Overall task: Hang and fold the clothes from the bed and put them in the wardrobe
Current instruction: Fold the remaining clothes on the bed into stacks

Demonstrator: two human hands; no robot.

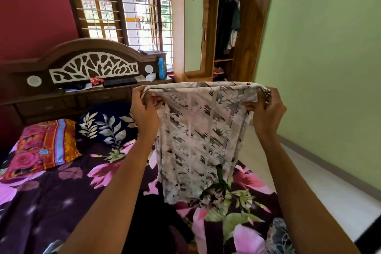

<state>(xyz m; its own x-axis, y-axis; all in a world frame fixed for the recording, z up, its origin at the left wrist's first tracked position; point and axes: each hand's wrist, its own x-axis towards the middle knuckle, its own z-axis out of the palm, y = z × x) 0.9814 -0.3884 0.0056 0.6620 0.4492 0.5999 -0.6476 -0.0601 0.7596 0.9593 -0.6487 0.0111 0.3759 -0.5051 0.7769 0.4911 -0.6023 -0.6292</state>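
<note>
A cream garment printed with grey leaves and pale bands hung lengthwise, its long axis running top to bottom, its top edge stretched level from left to right and its lower end resting on the purple floral bedsheet at the near right of the bed. The left hand and right hand each gripped one top corner, fingers curled tight round bunched cloth. Far beyond, the wooden wardrobe stood with its right door open and dark clothes hanging inside.
</note>
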